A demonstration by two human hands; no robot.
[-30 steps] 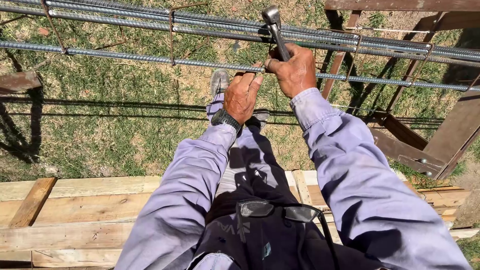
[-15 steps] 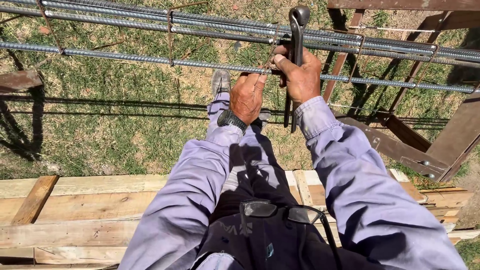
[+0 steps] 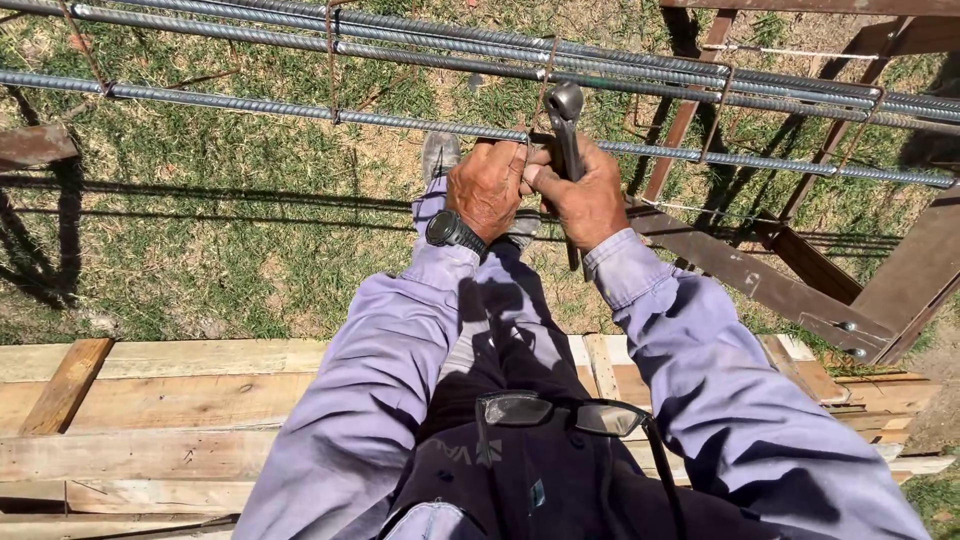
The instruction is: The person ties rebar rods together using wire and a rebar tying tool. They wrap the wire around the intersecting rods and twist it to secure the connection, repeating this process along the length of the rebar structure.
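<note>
Against ribbed grey rebar [image 3: 300,108], steel pincers [image 3: 566,110] stand upright.

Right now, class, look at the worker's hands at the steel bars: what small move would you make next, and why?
Probably a short turn of the pincers to twist the tie tight. The right hand grips their handles, and their head sits at the nearest ribbed bar, where a thin rusty stirrup crosses it. The left hand presses beside that crossing, seemingly steadying it. The wire itself is too small to see.

No packages, labels, signs or screens anywhere in view
</note>
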